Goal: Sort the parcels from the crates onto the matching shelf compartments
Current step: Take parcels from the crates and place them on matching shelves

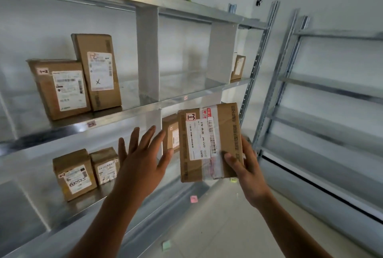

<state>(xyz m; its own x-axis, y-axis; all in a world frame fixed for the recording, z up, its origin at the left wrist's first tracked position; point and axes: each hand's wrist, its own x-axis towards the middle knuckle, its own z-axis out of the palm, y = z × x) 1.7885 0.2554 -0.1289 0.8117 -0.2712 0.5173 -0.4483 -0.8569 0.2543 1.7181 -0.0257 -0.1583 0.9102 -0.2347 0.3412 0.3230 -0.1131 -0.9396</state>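
Right hand (248, 166) around barcode-labelled parcel (209, 141)

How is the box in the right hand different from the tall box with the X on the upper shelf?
The held box is off the shelves, gripped by the right hand; the tall box stands upright on a shelf. The held box's label text runs sideways; the tall box's label is upright and bears an X. The held box has glossy tape across its label; the tall box's label looks bare. Both are brown cardboard with white labels.
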